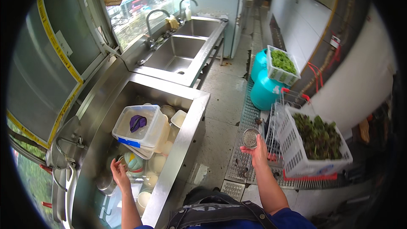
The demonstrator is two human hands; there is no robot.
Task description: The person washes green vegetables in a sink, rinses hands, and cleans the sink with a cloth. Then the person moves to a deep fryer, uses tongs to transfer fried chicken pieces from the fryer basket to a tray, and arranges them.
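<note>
My right hand (260,154) is held out over the floor grating, gripping a small round metal cup (251,139) with dark specks or holes in its base. Above the water in a deep stainless steel sink (182,168), my left hand (120,175) has its fingers apart and holds nothing. Just beyond it sits a coloured bowl (134,163). A metal pot (106,184) lies partly hidden beside that hand. Farther back in the sink stands a clear plastic tub (152,133), with a purple cloth (138,123) inside. Several pale bowls (144,198) line the sink's near wall.
Two joined sink basins (173,57) with curved faucets (155,14) extend beyond. To the right are turquoise gas cylinders (265,92), a white crate of green leaves (284,70) and another white crate (291,143) of dark greens. A metal drain grating (244,117) runs along the tiled floor (219,101).
</note>
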